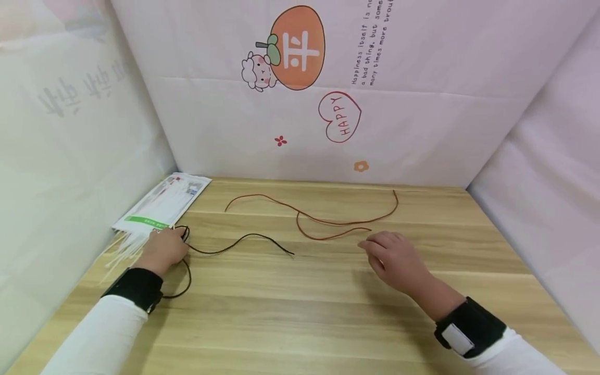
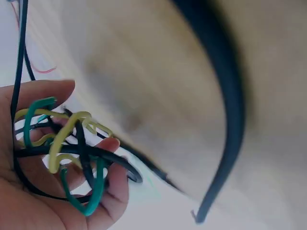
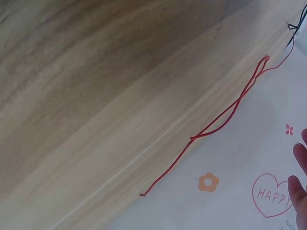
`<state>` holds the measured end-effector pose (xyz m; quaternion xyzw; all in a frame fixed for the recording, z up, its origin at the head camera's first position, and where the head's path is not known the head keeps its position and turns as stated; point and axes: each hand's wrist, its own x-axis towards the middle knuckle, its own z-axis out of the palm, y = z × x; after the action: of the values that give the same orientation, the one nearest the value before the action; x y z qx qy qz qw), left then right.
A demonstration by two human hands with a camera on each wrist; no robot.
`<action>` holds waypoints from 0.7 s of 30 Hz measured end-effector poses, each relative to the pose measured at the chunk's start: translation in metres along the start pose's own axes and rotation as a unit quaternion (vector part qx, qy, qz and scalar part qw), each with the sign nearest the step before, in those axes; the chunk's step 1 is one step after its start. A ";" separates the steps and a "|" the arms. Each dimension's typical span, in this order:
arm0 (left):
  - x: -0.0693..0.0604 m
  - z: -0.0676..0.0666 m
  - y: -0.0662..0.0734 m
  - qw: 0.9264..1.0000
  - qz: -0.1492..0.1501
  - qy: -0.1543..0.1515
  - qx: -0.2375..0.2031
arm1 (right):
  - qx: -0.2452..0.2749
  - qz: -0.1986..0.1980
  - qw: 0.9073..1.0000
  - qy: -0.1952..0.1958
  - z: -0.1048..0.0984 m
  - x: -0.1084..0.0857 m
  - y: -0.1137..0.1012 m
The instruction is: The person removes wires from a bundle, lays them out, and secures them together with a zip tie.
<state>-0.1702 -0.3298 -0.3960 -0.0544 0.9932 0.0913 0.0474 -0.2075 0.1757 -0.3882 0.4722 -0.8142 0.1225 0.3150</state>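
Black cord (image 2: 234, 101) held by left hand (image 1: 163, 251), fingers curled round it; right hand (image 1: 396, 262) hovers, fingers loosely bent

On the back cloth (image 1: 211, 120), a red heart (image 1: 334, 112) reads "HAPPY", and sideways printed lines (image 1: 372, 44), running out of view, begin "Happiness itself is", "a bad thing, but" and "many times more". A white Chinese character marks the orange fruit (image 1: 315, 31); the packet's (image 1: 154, 206) print is too small to read.

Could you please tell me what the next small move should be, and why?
Probably the right hand should pinch the nearer end of the red cord: it looks empty and is close to that end, while the left hand holds black, green and yellow cords.
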 end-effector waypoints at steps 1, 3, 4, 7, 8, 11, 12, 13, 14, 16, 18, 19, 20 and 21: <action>-0.001 -0.002 0.002 1.000 0.006 0.007 0.001 | 0.001 0.002 1.000 -0.003 0.000 0.000 0.000; -0.004 -0.010 0.008 0.999 0.022 0.025 0.005 | 0.002 0.005 1.000 -0.007 -0.001 0.001 0.001; -0.006 -0.013 0.012 0.999 0.032 0.034 0.003 | 0.002 0.007 1.000 -0.009 -0.001 0.002 0.001; -0.011 -0.024 0.028 0.997 0.058 0.052 -0.008 | 0.000 0.007 1.000 -0.009 -0.001 0.006 0.001; -0.012 -0.027 0.034 0.996 0.062 0.055 -0.018 | 0.000 0.005 1.000 -0.009 0.000 0.008 0.000; -0.015 -0.034 0.053 0.994 0.070 0.057 -0.054 | -0.002 0.005 1.000 -0.007 0.004 0.015 -0.002; -0.016 -0.036 0.059 0.994 0.072 0.058 -0.063 | -0.003 0.007 1.000 -0.008 0.005 0.018 -0.004; -0.016 -0.038 0.066 0.993 0.077 0.061 -0.068 | -0.001 0.012 1.000 -0.010 0.006 0.021 -0.006; -0.017 -0.039 0.072 0.992 0.080 0.062 -0.075 | 0.001 0.020 1.000 -0.013 0.008 0.024 -0.009; -0.018 -0.043 0.085 0.990 0.091 0.069 -0.077 | 0.007 0.040 0.999 -0.024 0.011 0.030 -0.014; -0.019 -0.046 0.098 0.988 0.104 0.075 -0.084 | 0.015 0.062 0.997 -0.038 0.013 0.037 -0.021; -0.020 -0.047 0.104 0.986 0.113 0.080 -0.088 | 0.021 0.075 0.996 -0.045 0.014 0.040 -0.024; -0.021 -0.047 0.110 0.985 0.120 0.082 -0.095 | 0.028 0.085 0.995 -0.051 0.015 0.044 -0.027; -0.022 -0.048 0.116 0.983 0.130 0.084 -0.100 | 0.034 0.094 0.993 -0.055 0.015 0.048 -0.030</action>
<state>-0.1659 -0.2235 -0.3264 0.0635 0.9780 0.1911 -0.0539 -0.2051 0.1194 -0.3727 0.4099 -0.8663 0.1534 0.2406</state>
